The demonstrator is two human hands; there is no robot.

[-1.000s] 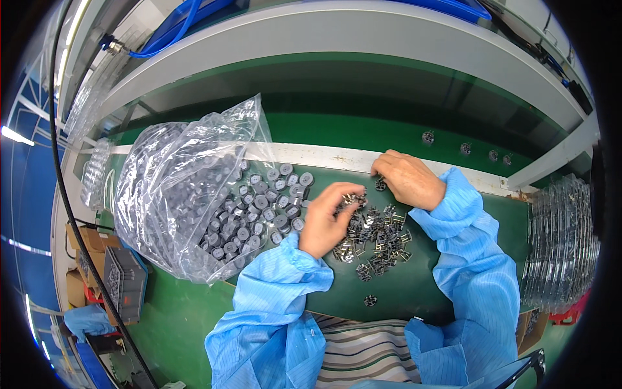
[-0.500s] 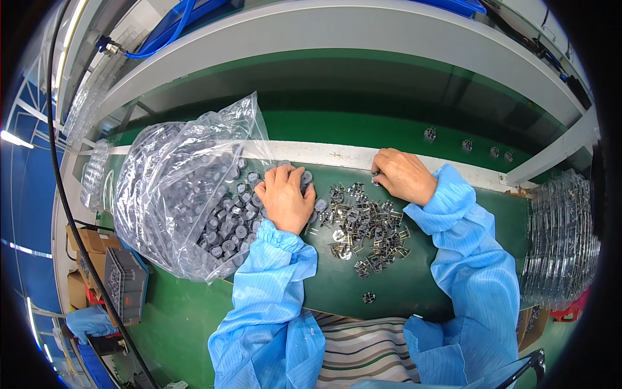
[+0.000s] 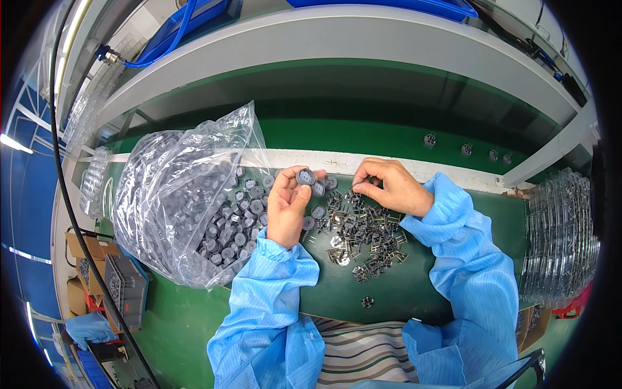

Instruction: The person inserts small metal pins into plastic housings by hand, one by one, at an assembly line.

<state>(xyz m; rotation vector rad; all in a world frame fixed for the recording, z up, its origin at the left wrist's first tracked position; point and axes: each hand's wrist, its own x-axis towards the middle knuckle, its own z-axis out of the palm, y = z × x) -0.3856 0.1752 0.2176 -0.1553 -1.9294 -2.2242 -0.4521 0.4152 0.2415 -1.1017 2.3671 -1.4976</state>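
Note:
My left hand (image 3: 285,211) is turned with the thumb up and pinches a round grey plastic cap (image 3: 304,176), its slotted face showing. Several loose grey caps (image 3: 318,212) lie beside that hand, spilling from a clear plastic bag (image 3: 175,201) on the left. Over the far edge of a heap of small black parts with metal pins (image 3: 366,227), my right hand (image 3: 392,187) has thumb and forefinger closed together. Whatever is between those fingertips is hidden.
A white strip (image 3: 330,159) borders the green worktable (image 3: 414,279) at the back. Beyond it stand several small pinned parts (image 3: 466,150). Stacked clear trays (image 3: 560,240) stand at the right. One pinned part (image 3: 368,302) lies near the front edge. A black cable (image 3: 59,168) hangs at left.
My left hand has turned over from among the caps and lifted one into view. The right hand has moved left and slightly nearer, to the far edge of the pinned-part heap.

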